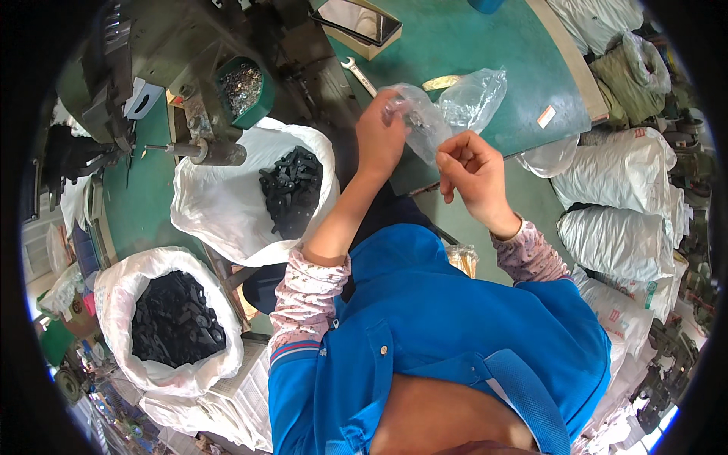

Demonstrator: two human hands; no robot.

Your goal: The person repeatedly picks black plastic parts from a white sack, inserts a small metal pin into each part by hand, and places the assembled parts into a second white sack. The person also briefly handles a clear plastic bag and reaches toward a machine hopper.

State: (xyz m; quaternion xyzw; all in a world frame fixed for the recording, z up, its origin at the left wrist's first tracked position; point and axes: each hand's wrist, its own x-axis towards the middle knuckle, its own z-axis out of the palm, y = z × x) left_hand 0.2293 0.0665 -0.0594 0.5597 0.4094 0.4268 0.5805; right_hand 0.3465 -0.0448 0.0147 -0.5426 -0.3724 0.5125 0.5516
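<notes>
A clear plastic bag (422, 125) is stretched between my hands over the edge of the green table. My left hand (381, 135) is closed on its left side, thumb and fingers pressed into the thin film. My right hand (472, 171) is curled, its thumb and forefinger pinched at the bag's lower right edge. More crumpled clear plastic (476, 98) lies on the table just beyond; whether it belongs to the same bag I cannot tell. Beside it sits a small yellowish thing (441, 82), partly covered by plastic.
A wrench (359, 76) and an open box with a dark phone-like slab (353, 21) lie farther back. On the left stand two white sacks of black parts (292, 186) (178, 318), a green bin of small metal pieces (241, 87) and a machine spindle (205, 150). Full white sacks (618, 171) line the right.
</notes>
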